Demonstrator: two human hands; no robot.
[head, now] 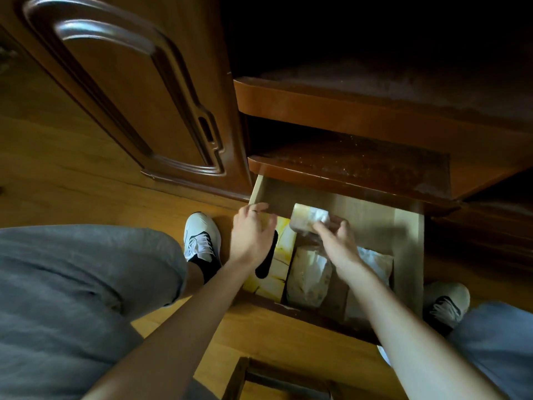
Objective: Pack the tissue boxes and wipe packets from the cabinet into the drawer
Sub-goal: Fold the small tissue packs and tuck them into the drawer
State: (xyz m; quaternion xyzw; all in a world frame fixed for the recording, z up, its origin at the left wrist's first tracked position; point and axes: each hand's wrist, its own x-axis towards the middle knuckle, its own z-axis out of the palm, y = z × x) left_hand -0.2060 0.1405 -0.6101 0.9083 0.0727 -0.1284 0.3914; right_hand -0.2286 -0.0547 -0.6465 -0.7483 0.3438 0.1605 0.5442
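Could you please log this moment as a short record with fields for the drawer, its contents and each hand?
drawer: open, pulled out below the cabinet shelves
contents: yellow tissue box along the left side; pale wipe packet beside it; another packet further right, partly hidden
left hand: open, over the yellow tissue box, grip on nothing
right hand: holding a small packet above the drawer's back part
shelves: no items visible, dim

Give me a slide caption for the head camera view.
Right hand lowers a wipe packet into the open drawer beside a yellow tissue box.
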